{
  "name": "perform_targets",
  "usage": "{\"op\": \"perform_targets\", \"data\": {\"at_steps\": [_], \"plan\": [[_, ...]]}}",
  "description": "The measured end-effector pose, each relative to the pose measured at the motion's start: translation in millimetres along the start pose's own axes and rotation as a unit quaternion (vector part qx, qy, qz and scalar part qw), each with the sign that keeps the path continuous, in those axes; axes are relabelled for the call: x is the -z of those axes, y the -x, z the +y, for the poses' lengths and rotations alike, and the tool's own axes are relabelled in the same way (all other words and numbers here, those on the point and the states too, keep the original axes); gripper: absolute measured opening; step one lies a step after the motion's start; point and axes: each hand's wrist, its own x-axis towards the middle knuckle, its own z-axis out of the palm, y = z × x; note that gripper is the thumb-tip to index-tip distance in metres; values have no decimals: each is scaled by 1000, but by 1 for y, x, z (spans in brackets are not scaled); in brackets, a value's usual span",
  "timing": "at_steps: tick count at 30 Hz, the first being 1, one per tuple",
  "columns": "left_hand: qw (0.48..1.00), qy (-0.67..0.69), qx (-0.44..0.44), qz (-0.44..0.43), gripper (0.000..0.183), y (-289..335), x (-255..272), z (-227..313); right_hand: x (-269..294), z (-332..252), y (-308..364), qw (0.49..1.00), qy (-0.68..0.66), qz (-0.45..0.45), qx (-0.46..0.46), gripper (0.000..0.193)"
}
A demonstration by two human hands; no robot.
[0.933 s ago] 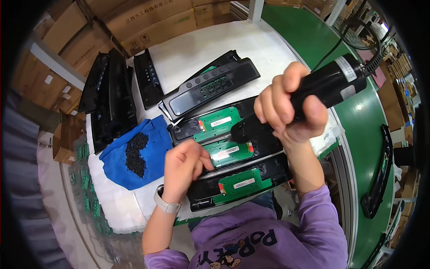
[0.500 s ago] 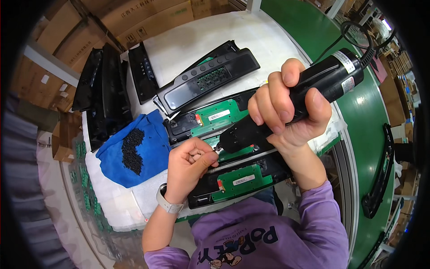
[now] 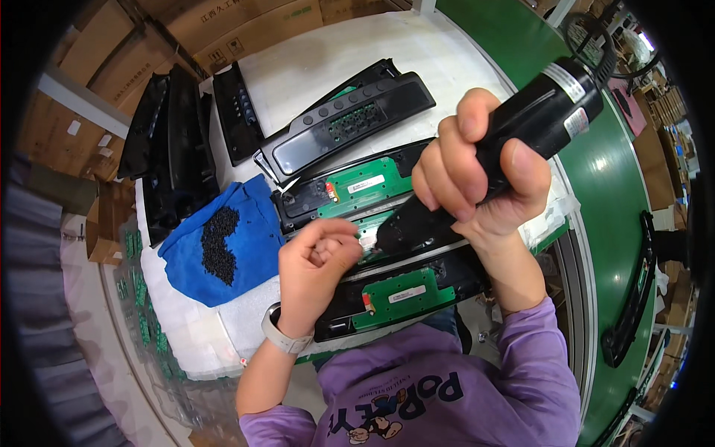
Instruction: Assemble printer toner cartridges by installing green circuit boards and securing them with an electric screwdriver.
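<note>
My right hand (image 3: pixel 484 167) is wrapped round a black electric screwdriver (image 3: pixel 540 112), its nose slanting down to the left. The screwdriver's tip is over the middle one of three black plastic housings, where part of a green circuit board (image 3: pixel 369 223) shows. Close beside the tip is my left hand (image 3: pixel 313 268), fingers curled in and thumb near the forefinger; whatever they hold is too small and blurred to make out. Nearer me lies a housing with a green board (image 3: pixel 410 296), and farther off another with its board (image 3: pixel 361 186). Both boards carry a white label.
On the left, a blue cloth (image 3: pixel 257 257) bears a heap of small black screws (image 3: pixel 218 249). Assembled black panels (image 3: pixel 350 123) lie behind the housings, and more black housings (image 3: pixel 175 149) are stacked at far left. Cardboard boxes (image 3: pixel 253 30) border the back; a green surface (image 3: pixel 596 223) runs along the right.
The screwdriver's tip has moved slightly right and down, away from my left fingertips, which met it before. My left hand has shifted up slightly, its thumb and forefinger less tightly pinched.
</note>
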Motion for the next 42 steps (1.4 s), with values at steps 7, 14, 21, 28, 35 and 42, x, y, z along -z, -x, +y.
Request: {"op": "perform_targets", "data": {"at_steps": [7,14,21,28,35,42], "plan": [[986,156,-32,53,13,-10,15,-8,-17,6,8,974,170,37,-143,37],[986,162,8,42,17,-8,14,-4,-22,7,8,970,181,29,-162,34],[995,95,17,41,21,-8,15,-8,-20,11,7,938,324,-86,-91,23],[996,81,11,36,20,-8,15,-5,-24,11,5,901,425,-68,-49,18],[995,89,34,18,19,-9,16,-6,-18,8,7,969,194,25,-154,30],[996,69,57,6,22,-9,15,-5,-18,19,10,973,180,18,-143,29]]}}
